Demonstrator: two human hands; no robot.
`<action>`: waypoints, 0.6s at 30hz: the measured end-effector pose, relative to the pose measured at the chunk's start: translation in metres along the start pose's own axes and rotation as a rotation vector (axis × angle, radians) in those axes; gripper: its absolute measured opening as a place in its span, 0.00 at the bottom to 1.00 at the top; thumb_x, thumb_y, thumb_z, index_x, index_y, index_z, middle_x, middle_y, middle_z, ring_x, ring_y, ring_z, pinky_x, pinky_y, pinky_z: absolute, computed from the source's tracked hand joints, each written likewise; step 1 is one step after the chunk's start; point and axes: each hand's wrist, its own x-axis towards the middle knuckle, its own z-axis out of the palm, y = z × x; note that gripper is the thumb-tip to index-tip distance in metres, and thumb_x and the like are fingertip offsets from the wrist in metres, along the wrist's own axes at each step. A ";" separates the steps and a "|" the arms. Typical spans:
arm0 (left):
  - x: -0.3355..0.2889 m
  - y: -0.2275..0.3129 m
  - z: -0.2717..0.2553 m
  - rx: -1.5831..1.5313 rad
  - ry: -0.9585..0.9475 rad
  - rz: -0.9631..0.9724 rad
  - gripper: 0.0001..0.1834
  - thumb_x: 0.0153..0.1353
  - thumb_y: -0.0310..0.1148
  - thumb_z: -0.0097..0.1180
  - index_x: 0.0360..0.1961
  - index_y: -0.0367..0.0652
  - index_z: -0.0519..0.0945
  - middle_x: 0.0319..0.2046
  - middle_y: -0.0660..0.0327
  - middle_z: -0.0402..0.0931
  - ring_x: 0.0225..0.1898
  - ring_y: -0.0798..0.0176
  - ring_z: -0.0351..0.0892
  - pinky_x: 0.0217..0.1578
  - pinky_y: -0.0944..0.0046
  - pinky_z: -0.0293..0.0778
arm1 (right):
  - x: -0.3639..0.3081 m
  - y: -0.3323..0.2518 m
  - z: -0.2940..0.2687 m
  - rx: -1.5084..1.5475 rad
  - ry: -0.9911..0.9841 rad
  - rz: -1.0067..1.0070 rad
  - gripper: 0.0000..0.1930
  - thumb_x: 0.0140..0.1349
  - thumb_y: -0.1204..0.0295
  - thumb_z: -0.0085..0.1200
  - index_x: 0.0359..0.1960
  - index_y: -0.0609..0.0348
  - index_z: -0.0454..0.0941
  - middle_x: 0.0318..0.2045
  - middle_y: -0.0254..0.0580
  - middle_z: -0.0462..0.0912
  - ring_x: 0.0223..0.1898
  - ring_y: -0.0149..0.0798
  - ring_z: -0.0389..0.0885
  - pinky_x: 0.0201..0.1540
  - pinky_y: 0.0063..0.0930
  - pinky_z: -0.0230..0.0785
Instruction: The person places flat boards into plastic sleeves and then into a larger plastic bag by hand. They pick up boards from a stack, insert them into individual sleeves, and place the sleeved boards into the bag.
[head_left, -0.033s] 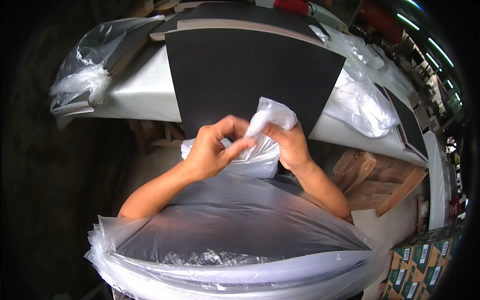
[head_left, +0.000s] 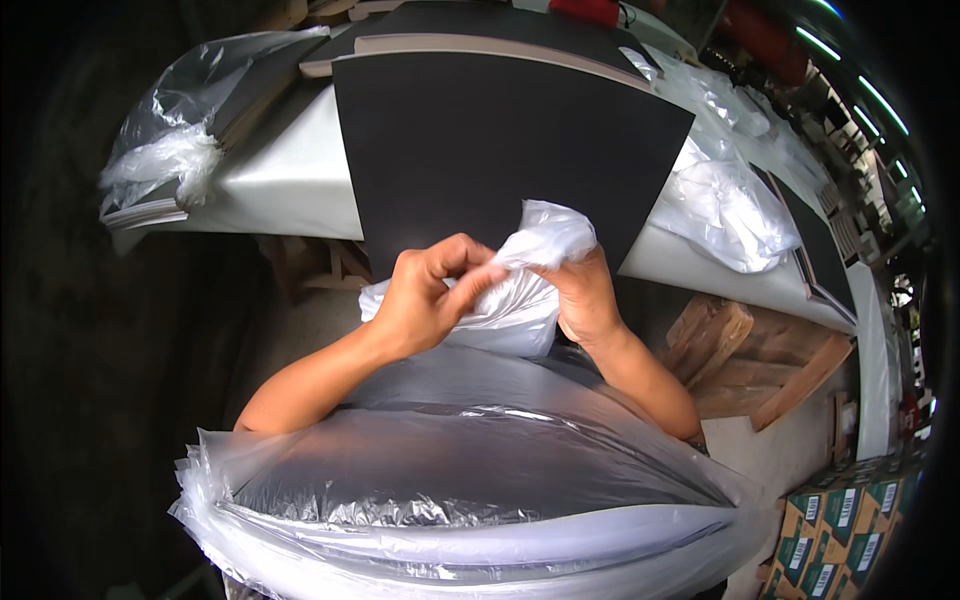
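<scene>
My left hand (head_left: pixel 410 300) pinches the gathered part of a thin, whitish plastic bag (head_left: pixel 515 310) between thumb and fingers. Facing it, my right hand (head_left: pixel 585 295) is closed round the same bag, whose crumpled end sticks up above the fingers. Behind both hands, a large black panel (head_left: pixel 500 140) hangs over the near edge of the white-covered table. Closest to me, below my forearms, lies a wide dark sheet under clear plastic (head_left: pixel 450 450), with layered plastic edges along its front. The fingertips of my right hand are partly hidden by the bag.
Clear plastic wraps a stack of boards (head_left: pixel 150 215) at the table's left end. Crumpled plastic (head_left: pixel 725 215) lies on the right, beside another dark panel (head_left: pixel 815 240). A wooden frame (head_left: pixel 770 350) stands below the table, and patterned cartons (head_left: pixel 840 530) fill the lower right.
The bag's upper end has shifted slightly right and fans out more above my right hand. Both hands stay nearly in place. The clear plastic below shows a new bright crease.
</scene>
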 end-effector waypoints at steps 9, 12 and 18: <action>-0.003 -0.015 0.017 -0.144 0.192 -0.065 0.10 0.59 0.31 0.51 0.24 0.35 0.72 0.21 0.64 0.73 0.28 0.76 0.70 0.30 0.75 0.68 | -0.017 0.000 0.008 0.219 0.074 0.071 0.11 0.54 0.73 0.55 0.39 0.61 0.73 0.35 0.34 0.77 0.39 0.26 0.73 0.42 0.22 0.65; -0.003 -0.018 0.014 -0.040 0.199 -0.062 0.08 0.58 0.30 0.52 0.28 0.34 0.74 0.20 0.64 0.73 0.26 0.77 0.69 0.29 0.75 0.68 | -0.022 0.006 0.010 0.159 -0.075 0.145 0.15 0.52 0.73 0.57 0.42 0.61 0.70 0.35 0.36 0.75 0.37 0.29 0.74 0.42 0.22 0.65; -0.005 -0.018 0.008 -0.152 0.116 -0.062 0.09 0.57 0.32 0.54 0.32 0.35 0.76 0.21 0.63 0.73 0.25 0.76 0.69 0.27 0.76 0.67 | -0.023 0.020 0.012 0.034 0.063 0.079 0.09 0.53 0.74 0.56 0.35 0.62 0.73 0.31 0.33 0.74 0.34 0.24 0.71 0.38 0.19 0.65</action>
